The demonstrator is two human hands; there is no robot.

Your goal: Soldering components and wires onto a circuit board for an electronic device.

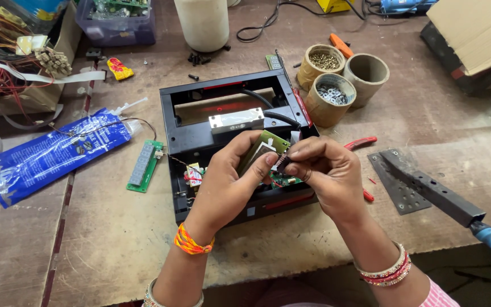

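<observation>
A black open device housing (pixel 183 142) lies on the wooden bench, with a metal bar (pixel 236 120) across its inside. Over its front part, my left hand (pixel 228 182) holds a small green circuit board (pixel 269 144) tilted up. My right hand (pixel 325 176) pinches a small black connector (pixel 282 162) at the board's edge, thumb and fingers closed on it. Another small green board (pixel 282 181) with red wires shows just below my fingers. Both hands touch each other at the board.
A green display board (pixel 143 166) and a blue plastic bag (pixel 52 153) lie left. Three cardboard tubes (pixel 329 99) with washers and screws stand behind. Red-handled pliers (pixel 362 142), a perforated metal plate (pixel 396 185) and a metal bar with blue handle (pixel 456 204) lie right.
</observation>
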